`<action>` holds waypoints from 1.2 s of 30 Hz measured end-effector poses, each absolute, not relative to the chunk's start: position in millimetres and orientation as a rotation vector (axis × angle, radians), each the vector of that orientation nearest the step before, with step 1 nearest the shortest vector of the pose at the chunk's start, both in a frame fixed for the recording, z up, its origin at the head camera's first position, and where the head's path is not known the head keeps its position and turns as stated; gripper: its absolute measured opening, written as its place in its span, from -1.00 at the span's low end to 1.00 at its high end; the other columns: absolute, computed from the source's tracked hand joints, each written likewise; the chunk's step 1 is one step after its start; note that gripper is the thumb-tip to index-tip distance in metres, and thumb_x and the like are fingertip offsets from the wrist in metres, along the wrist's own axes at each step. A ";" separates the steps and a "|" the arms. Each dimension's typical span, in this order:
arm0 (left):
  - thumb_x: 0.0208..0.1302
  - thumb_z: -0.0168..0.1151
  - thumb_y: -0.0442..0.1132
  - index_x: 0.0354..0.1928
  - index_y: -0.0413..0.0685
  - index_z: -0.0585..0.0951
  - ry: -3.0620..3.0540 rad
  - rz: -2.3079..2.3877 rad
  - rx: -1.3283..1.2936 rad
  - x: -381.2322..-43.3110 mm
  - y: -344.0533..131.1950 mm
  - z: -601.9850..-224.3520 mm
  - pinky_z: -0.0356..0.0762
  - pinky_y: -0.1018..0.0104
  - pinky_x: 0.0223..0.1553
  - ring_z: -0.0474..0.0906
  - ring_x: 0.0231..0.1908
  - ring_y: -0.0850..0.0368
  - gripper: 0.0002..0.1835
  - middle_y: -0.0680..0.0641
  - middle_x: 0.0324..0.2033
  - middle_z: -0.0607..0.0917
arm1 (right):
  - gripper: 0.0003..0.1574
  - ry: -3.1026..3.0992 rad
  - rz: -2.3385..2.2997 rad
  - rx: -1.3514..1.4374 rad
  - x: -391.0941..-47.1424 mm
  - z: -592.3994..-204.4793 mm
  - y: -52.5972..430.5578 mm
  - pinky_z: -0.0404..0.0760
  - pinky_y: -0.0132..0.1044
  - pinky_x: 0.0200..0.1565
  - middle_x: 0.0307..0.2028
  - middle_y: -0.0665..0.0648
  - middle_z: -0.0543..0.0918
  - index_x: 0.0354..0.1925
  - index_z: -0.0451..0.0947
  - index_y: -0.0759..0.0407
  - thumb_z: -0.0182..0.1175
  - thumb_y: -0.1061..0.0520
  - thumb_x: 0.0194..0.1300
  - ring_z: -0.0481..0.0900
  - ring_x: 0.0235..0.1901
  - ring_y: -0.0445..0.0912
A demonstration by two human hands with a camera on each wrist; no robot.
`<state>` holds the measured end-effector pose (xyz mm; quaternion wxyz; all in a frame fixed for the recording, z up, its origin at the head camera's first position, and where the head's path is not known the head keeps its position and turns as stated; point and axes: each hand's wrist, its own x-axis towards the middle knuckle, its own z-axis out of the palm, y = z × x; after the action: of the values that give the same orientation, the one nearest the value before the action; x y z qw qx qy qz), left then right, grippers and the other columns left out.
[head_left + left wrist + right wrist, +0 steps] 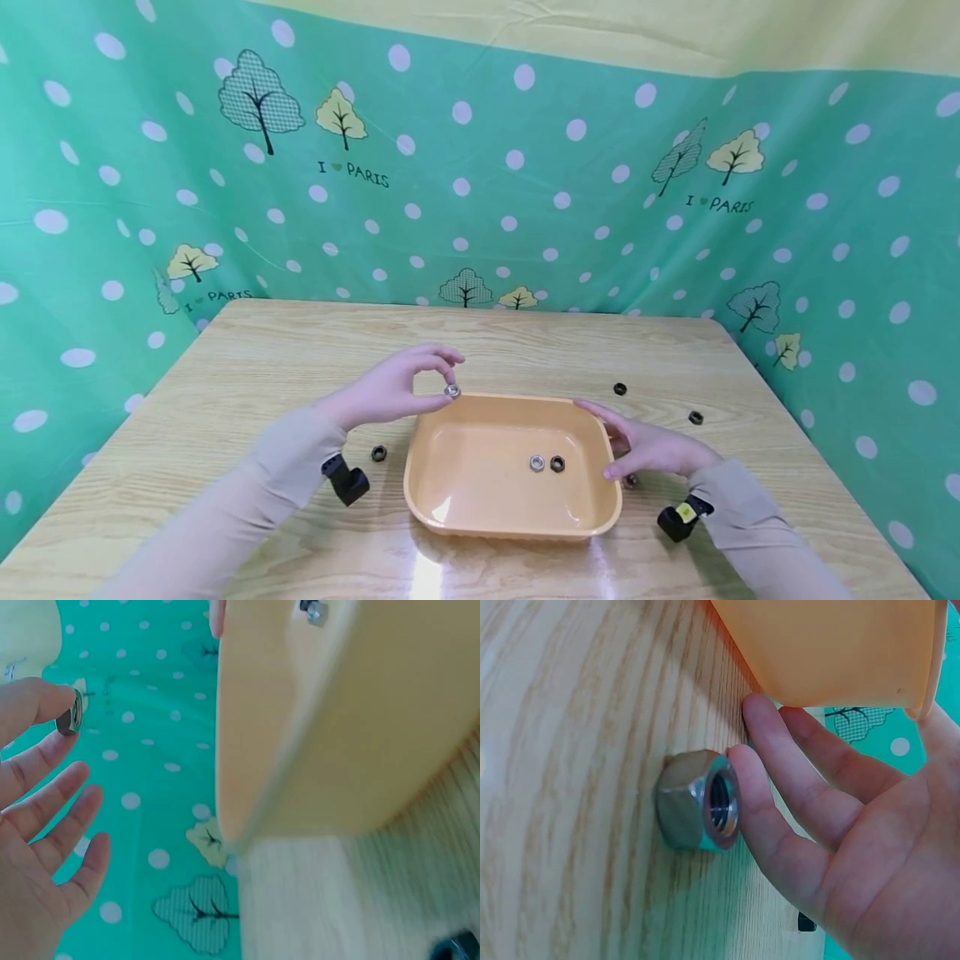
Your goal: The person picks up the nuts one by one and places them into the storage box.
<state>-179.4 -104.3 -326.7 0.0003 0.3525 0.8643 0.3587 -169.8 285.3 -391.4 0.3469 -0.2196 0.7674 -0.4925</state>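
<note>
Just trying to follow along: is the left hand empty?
No, the head view shows the left hand pinching a small silver nut.

The left sleeve (pixel 292 454) and the right sleeve (pixel 731 500) are both long, in a pale beige colour, with soft folds toward their ends. The left camera (pixel 351 486) is small, black and of blocky shape; the right camera (pixel 672 525) is black too, and it carries a yellow label (pixel 686 512).
</note>
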 end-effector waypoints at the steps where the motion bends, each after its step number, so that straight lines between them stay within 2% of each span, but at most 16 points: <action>1: 0.13 0.33 -0.27 -0.33 0.07 0.60 2.709 1.123 1.129 -180.0 -100.9 -324.9 0.32 -0.05 0.28 0.41 0.19 -0.07 -0.90 -0.10 0.12 0.55 | 0.33 1.988 -1.280 -0.572 -170.0 -391.2 285.1 0.56 -0.13 0.05 0.33 0.53 0.09 0.50 -0.35 0.02 0.38 0.12 0.09 0.42 0.12 0.17; 8: 0.12 0.33 -0.26 -0.35 0.05 0.59 2.673 1.107 1.258 -186.2 -77.8 -317.6 0.30 -0.04 0.30 0.41 0.21 -0.08 -0.90 -0.10 0.12 0.56 | 0.33 1.999 -1.275 -0.542 -168.4 -389.3 285.1 0.56 -0.01 0.07 0.33 0.52 0.12 0.50 -0.34 -0.02 0.38 0.14 0.08 0.41 0.13 0.17; 14: 0.13 0.31 -0.26 -0.34 0.04 0.60 2.609 1.091 1.299 -187.6 -59.6 -316.3 0.30 -0.01 0.30 0.40 0.21 -0.07 -0.92 -0.11 0.12 0.55 | 0.33 1.992 -1.282 -0.556 -168.3 -388.9 284.9 0.55 0.01 0.08 0.34 0.54 0.07 0.50 -0.35 -0.01 0.37 0.15 0.09 0.39 0.15 0.21; 21: 0.14 0.30 -0.27 -0.33 0.00 0.59 2.549 1.044 1.300 -190.3 -40.6 -325.1 0.29 0.06 0.32 0.39 0.22 -0.04 -0.92 -0.12 0.14 0.54 | 0.33 2.016 -1.252 -0.543 -168.6 -389.2 285.2 0.53 0.08 0.09 0.32 0.54 0.12 0.50 -0.35 0.00 0.38 0.13 0.09 0.41 0.14 0.22; 30: 0.16 0.29 -0.22 -0.32 0.03 0.59 2.517 0.979 1.269 -190.8 -24.1 -338.3 0.25 0.09 0.34 0.37 0.24 -0.02 -0.93 -0.06 0.15 0.53 | 0.32 2.008 -1.255 -0.560 -168.8 -389.8 284.5 0.54 0.06 0.09 0.34 0.56 0.08 0.50 -0.36 0.00 0.36 0.14 0.11 0.38 0.17 0.28; 36: 0.16 0.29 -0.25 -0.31 -0.01 0.60 2.475 0.974 1.300 -192.3 -20.8 -350.5 0.33 0.18 0.29 0.42 0.18 0.02 -0.93 -0.07 0.09 0.57 | 0.32 2.003 -1.253 -0.560 -168.6 -390.7 284.5 0.54 0.05 0.09 0.35 0.56 0.05 0.50 -0.36 0.01 0.36 0.15 0.11 0.37 0.18 0.30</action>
<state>-192.3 -20.8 -350.5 0.0906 0.4375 0.8325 0.3275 -168.6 284.5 -390.7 0.3492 -0.2162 0.7730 -0.4836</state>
